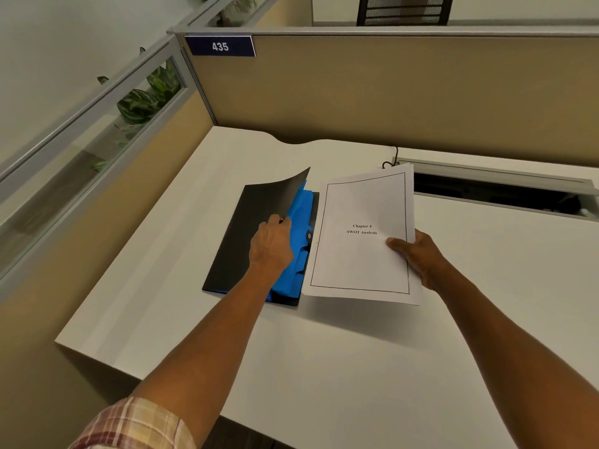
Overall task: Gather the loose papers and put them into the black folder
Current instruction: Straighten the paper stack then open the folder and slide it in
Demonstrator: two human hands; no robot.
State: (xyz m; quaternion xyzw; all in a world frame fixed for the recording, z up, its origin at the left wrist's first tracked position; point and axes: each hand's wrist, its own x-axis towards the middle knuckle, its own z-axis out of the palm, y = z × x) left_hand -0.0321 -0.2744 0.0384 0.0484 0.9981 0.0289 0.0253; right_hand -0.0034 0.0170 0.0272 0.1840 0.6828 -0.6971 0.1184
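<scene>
The black folder (236, 241) lies on the white desk (356, 367), its front cover lifted and curling up at the far corner. Blue tabbed dividers (299, 222) show inside it. My left hand (272, 244) grips the free edge of the cover and holds it raised. A stack of white papers (359, 254), top sheet printed "Chapter 4 SWOT Analysis", hangs just right of the folder, above the desk. My right hand (418, 257) pinches the stack at its right edge, thumb on top.
Beige cubicle partitions (389, 92) close the desk at the back and left, with a "435" sign (220, 46). A long open cable slot (499, 192) with a black cable runs behind the papers. Potted plants stand behind the left glass panel.
</scene>
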